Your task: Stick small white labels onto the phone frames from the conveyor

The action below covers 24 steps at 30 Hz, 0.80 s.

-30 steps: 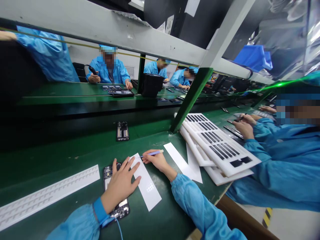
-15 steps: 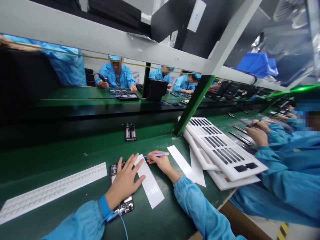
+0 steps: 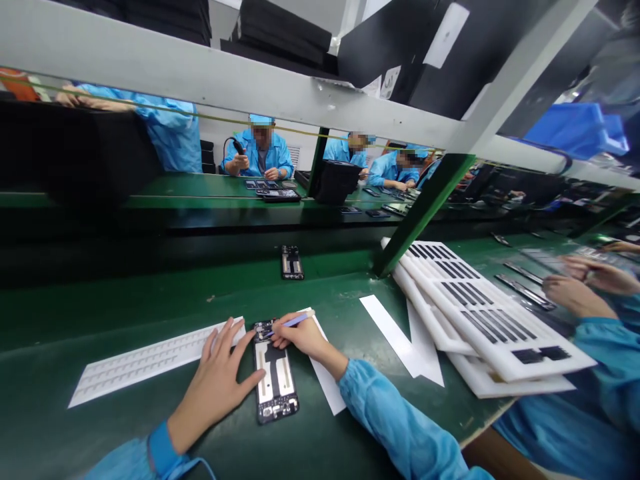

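An opened phone (image 3: 276, 380) lies on the green bench in front of me, its inner parts showing. My right hand (image 3: 300, 335) pinches a slim purple pen-like tool (image 3: 297, 320), its tip at the phone's upper end. To the left of the phone my left hand (image 3: 220, 377) is spread, thumb and index finger at the phone's edge, holding nothing. Under my left fingertips is the end of a white sheet (image 3: 150, 363) with rows of small grey pieces. A white strip (image 3: 327, 387) lies partly hidden under my right hand and wrist.
White foam trays (image 3: 480, 300) with black strips are stacked at the right, beside a green post (image 3: 425, 213). White sheets (image 3: 395, 337) lie before them. Another opened phone (image 3: 292, 263) is farther back. A co-worker's hands (image 3: 583, 287) are at far right.
My left hand has moved left off the white strip and uncovered the phone. My right hand has brought the purple tool from the strip over to the phone's upper end. The view has shifted.
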Motion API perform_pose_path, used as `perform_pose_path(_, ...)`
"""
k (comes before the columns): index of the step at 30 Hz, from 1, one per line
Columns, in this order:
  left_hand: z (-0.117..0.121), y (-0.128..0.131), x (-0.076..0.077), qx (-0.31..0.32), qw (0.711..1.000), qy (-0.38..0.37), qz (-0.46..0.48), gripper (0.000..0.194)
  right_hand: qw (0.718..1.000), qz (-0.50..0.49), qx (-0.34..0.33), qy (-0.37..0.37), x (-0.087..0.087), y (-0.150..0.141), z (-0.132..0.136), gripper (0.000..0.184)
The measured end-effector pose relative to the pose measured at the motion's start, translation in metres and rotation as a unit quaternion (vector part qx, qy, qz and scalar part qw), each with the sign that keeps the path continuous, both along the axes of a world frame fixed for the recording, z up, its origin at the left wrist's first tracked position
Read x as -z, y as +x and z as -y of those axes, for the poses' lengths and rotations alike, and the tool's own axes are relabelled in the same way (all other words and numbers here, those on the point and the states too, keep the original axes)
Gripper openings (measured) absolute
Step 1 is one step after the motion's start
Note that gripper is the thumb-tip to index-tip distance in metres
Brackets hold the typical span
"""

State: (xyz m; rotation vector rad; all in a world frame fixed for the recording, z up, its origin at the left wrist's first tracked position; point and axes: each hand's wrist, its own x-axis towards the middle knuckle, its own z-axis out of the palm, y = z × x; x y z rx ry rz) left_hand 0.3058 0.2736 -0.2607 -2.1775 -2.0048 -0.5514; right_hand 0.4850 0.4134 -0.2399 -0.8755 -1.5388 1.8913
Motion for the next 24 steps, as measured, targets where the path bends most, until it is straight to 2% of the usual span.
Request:
perform_pose_path(6, -0.0007, 0.0025, 0.0008, 0.011, 1.0, -0.007, 0.011, 0.06, 1.0, 0.024, -0.009, 0.007, 0.0092, 0.0048, -0.0029, 0.044)
perform_pose_path(16, -0.0003, 0.0026, 0.0001, 0.025, 1.0, -0.015, 0.006, 0.061, 0.999, 0.034, -0.017, 0.003, 0.0041, 0.0025, -0.0017, 0.041)
perform_pose_path(24, 0.0001, -0.0004, 0.0014, 0.033, 0.999, -0.004, 0.009, 0.058, 0.999, 0.044, -0.015, 0.022, 0.0059, 0.0012, 0.0008, 0.029)
